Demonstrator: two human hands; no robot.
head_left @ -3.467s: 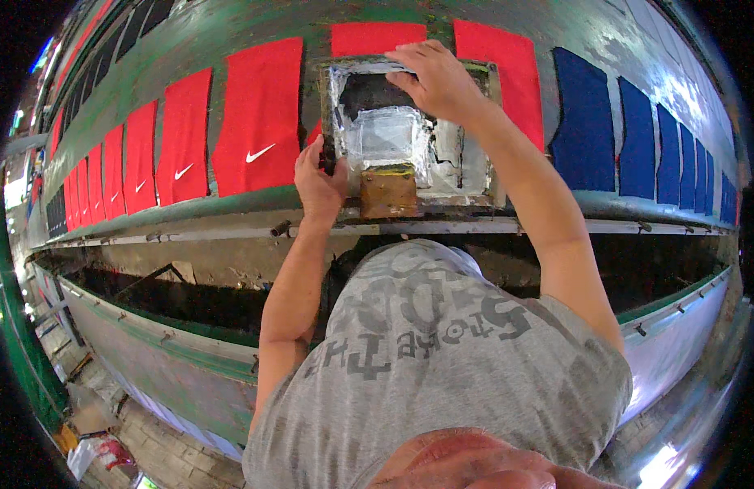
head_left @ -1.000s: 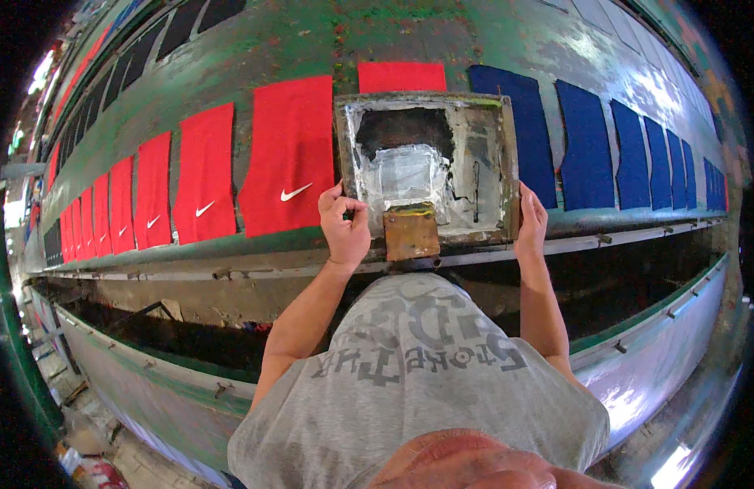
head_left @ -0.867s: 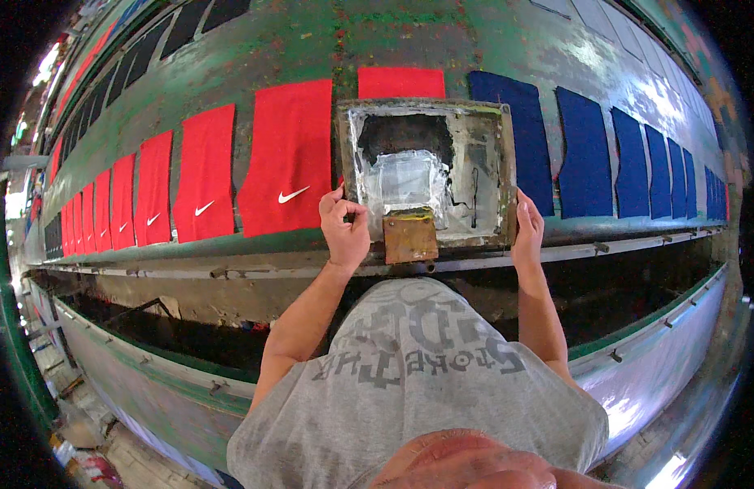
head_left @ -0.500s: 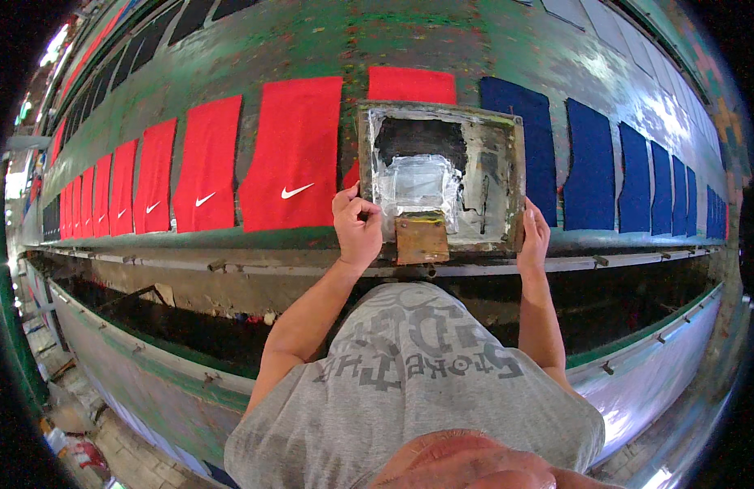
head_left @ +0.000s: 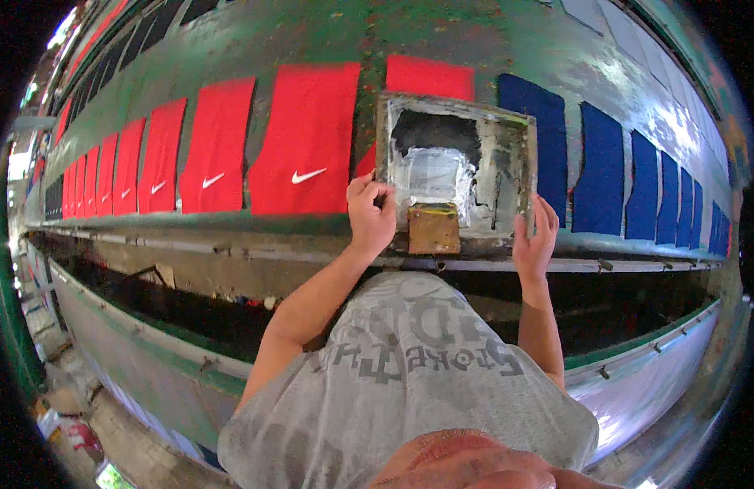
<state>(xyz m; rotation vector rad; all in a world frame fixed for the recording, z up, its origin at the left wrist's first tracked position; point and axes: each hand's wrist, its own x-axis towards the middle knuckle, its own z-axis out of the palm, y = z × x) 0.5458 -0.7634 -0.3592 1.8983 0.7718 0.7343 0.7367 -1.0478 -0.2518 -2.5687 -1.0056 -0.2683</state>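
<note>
A worn square frame with a smeared mesh, a black patch and a pale translucent square sits over a partly hidden red fabric panel. A small stained brown board is at its near side. My left hand grips the frame's left side with curled fingers. My right hand holds its right side, fingers along the edge. Left of the frame lie several red panels, many with a small white curved mark. To its right lie several navy panels.
The long green table carries black pieces and pale pieces along its far side. A metal rail runs along the near edge. Below it is a dark trough with a second pale ledge behind me.
My right hand has come down from the frame's far edge to its right side. Both hands and the frame have shifted rightward, including slightly over the last second.
</note>
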